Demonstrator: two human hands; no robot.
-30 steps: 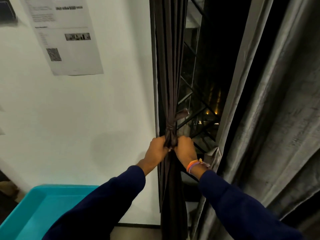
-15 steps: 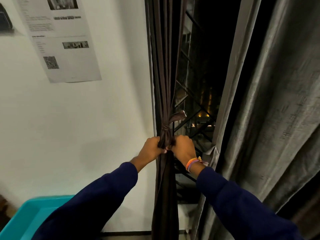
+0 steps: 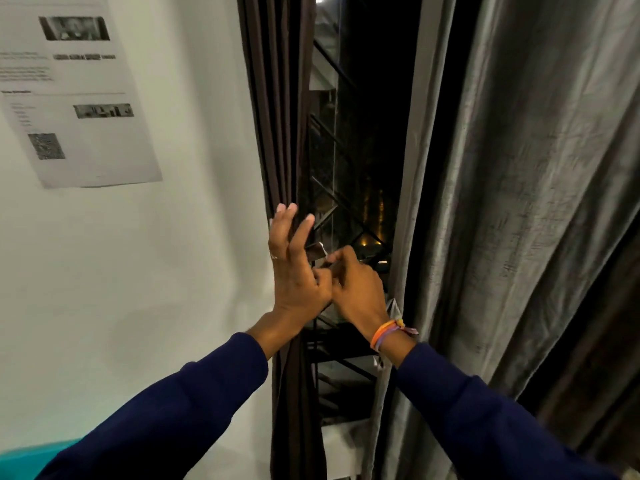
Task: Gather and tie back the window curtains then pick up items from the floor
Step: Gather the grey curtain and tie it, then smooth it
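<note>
Step in hand: finishing the tie on the dark brown curtain (image 3: pixel 277 109), which hangs gathered into a narrow bundle at the left edge of the window, just beside the white wall (image 3: pixel 194 271).
Left hand (image 3: pixel 294 271): raised flat in front of the bundle, its fingers (image 3: pixel 287 216) spread and pointing up, closed on nothing that shows; a ring sits on one of them.
Right hand (image 3: pixel 356 289): just beside the left and touching it near the thumbs, fingers curled, its tips pinching a short, shiny loose end of the tie strip (image 3: pixel 317 251).
Knot: hidden behind both hands, so I cannot tell how snug it is.
How to do it well: I would judge the loose end needs one firm pull away from the bundle while the left hand braces the folds, so the gathers do not slip down.
What to check: the folds above the hands look even; the tie should sit level around all of them, with no pleat left outside.
Risk: the end held is short and smooth-looking, so it may slide out of a light pinch.
Grey curtain (image 3: pixel 519 202): hangs loose on the right, close to the banded right wrist, not yet tied.
Left to do: that curtain, then the floor items; none show here, only a teal corner (image 3: pixel 31 455) at lower left.
</note>
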